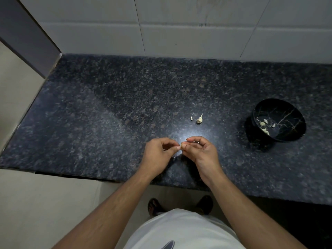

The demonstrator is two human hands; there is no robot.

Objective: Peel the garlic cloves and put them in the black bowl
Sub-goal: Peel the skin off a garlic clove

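The person stands at a dark speckled counter (107,108), both hands meeting just above its near edge. The left hand (158,155) and the right hand (201,151) each pinch a small garlic clove (180,147) between thumb and fingertips; only a pale sliver of it shows between them, so whether its skin is on or off is hard to tell. Further back on the stone lie the remaining garlic piece (199,119) with its stalk pointing up, and a loose scrap (191,118) just beside it, too small to say whether clove or peel. Well to the right sits the black bowl (291,112), tilted toward the viewer, with several pale peeled cloves (264,125) in its bottom. Below, a white shirt (183,230) hides most of the floor and part of the feet.
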